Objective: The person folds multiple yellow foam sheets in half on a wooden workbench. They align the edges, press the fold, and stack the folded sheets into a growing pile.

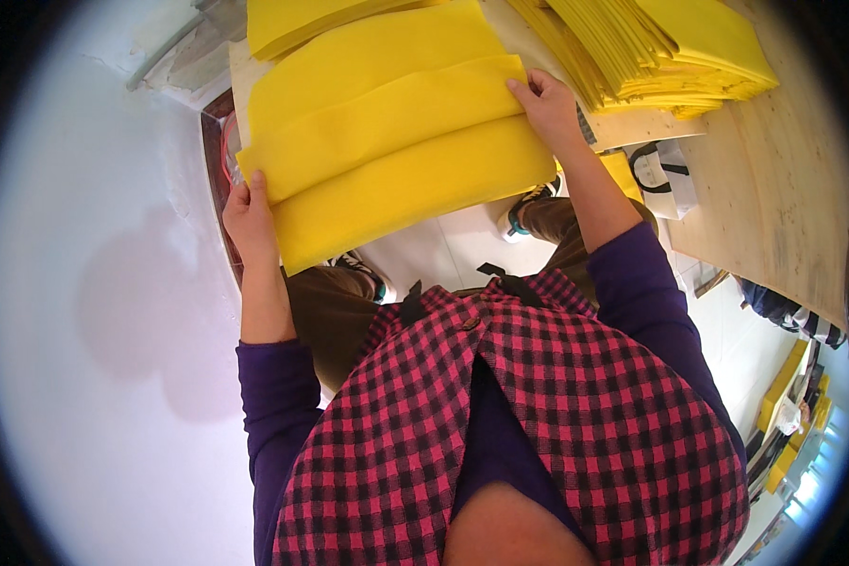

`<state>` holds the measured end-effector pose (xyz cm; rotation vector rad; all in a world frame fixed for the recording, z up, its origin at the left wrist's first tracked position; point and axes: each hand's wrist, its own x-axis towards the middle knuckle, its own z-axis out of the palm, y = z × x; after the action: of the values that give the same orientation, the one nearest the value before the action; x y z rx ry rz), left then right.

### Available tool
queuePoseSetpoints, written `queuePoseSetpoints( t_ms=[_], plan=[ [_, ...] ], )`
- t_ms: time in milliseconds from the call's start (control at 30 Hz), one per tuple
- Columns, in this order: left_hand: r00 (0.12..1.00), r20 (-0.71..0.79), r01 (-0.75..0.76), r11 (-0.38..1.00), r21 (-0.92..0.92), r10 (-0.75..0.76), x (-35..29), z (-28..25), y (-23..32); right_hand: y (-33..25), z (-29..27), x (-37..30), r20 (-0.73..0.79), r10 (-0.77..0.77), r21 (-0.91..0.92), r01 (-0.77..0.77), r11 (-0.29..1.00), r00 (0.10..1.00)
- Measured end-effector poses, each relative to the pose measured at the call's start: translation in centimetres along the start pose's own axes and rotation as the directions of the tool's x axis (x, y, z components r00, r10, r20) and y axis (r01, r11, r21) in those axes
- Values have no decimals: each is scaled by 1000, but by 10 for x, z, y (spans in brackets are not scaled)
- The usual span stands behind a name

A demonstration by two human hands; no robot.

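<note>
A wide yellow fabric sheet (396, 141), felt-like and folded across its width, spans the space between my hands. Its near part hangs past the table's edge toward my legs. My left hand (251, 222) pinches the left edge at the fold, thumb on top. At the opposite edge my right hand (549, 108) grips the fold's corner between thumb and fingers. The fingers under the cloth are partly hidden.
Beyond the sheet lies more folded yellow fabric (302, 24). A tall stack of folded yellow pieces (670, 57) rests on the wooden table (773, 179) at right. A white wall (94, 283) stands close on my left. Below the table is a white bag (672, 179).
</note>
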<state>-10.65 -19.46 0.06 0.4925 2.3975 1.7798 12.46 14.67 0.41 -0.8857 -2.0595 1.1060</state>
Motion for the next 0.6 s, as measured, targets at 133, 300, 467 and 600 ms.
queuePoseSetpoints(
  t_ms=[133,300,467,600],
  plan=[
    [1000,12,-27,998,64,26,2,-2,-16,0,-1,0,15,19,-20,-19,1000,1000],
    [998,13,-64,992,106,63,2,1,-23,6,-2,1,27,94,-103,-90,991,995],
    [999,52,-5,999,47,3,7,3,-21,21,1,5,12,61,-82,-59,995,998],
    [997,55,-69,985,156,61,8,2,-17,25,4,5,-24,46,13,-45,999,999]
  ],
)
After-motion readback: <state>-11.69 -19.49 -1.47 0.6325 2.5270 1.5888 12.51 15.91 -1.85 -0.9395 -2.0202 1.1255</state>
